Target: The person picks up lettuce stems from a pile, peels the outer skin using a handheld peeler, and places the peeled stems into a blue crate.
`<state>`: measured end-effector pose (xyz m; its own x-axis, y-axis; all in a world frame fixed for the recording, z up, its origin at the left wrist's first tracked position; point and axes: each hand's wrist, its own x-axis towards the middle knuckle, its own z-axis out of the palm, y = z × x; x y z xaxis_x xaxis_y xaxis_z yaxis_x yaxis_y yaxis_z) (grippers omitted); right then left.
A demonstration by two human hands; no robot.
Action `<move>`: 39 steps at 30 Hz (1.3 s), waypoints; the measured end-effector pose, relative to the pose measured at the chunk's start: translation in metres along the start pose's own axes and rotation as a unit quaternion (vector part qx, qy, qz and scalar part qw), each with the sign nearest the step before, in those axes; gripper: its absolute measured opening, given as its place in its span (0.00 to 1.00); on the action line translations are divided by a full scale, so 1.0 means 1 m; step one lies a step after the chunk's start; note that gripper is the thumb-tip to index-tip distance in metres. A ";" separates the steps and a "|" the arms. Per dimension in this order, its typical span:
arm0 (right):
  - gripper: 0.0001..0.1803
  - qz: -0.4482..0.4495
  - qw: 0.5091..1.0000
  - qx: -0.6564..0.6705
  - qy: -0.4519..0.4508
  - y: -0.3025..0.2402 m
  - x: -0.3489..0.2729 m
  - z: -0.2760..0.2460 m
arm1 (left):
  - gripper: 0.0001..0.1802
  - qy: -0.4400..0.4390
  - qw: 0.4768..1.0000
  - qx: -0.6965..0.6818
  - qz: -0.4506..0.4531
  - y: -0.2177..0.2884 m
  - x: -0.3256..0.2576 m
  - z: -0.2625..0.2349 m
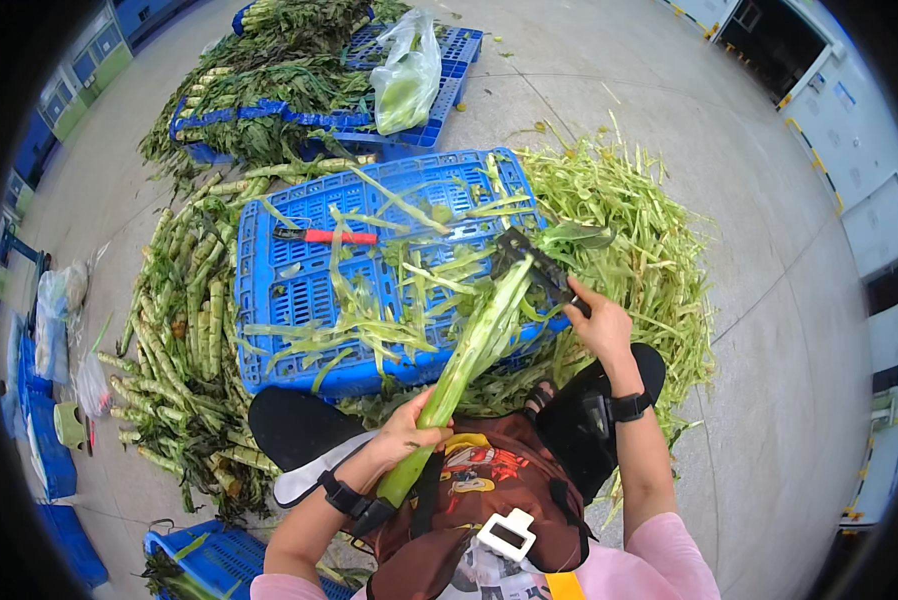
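My left hand [406, 434] is wrapped round the lower part of a long green celtuce stem [461, 375], its partly peeled upper end slanting away to the right. In my right hand [599, 320] is the black handle of a dark, broad-bladed knife [537, 262]. The blade lies at the stem's far end; whether it cuts into it is hard to tell. Beneath them stands an upturned blue plastic crate [269, 290], strewn with pale green peel strips [369, 335]. A tool with a red handle [341, 237] lies on the crate.
Unpeeled celtuce stems [184, 320] are piled left of the crate. A heap of peelings [634, 250] spreads to the right. Behind, leafy bundles [259, 95] and a plastic bag [409, 75] rest on blue pallets [456, 60]. Another blue crate [224, 560] sits at the lower left.
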<state>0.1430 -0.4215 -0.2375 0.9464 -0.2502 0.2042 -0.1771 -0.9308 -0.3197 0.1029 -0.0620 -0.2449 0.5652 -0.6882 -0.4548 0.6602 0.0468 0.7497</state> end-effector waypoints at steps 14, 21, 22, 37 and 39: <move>0.25 -0.325 0.945 0.030 -0.036 -0.105 -0.121 -0.001 | 0.26 0.028 0.993 0.051 -0.099 -0.027 0.003 -0.006; 0.26 -0.203 0.978 -0.031 0.040 -0.064 -0.063 -0.005 | 0.28 -0.002 0.998 0.013 -0.062 -0.023 -0.003 -0.004; 0.25 -0.153 0.987 -0.019 0.053 -0.054 -0.052 -0.004 | 0.28 0.003 0.998 0.016 -0.064 -0.022 -0.004 -0.003; 0.28 -0.064 0.996 -0.051 0.032 -0.035 -0.035 0.004 | 0.31 0.024 0.990 0.108 -0.093 -0.011 0.000 0.000; 0.29 -0.105 0.992 -0.029 0.060 -0.042 -0.058 0.015 | 0.37 -0.063 0.994 0.078 -0.051 -0.020 -0.004 -0.005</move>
<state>0.0996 -0.3643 -0.2496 0.9259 -0.0753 0.3703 0.0027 -0.9786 -0.2058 0.0899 -0.0567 -0.2601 0.4266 -0.7695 -0.4753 0.6205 -0.1333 0.7728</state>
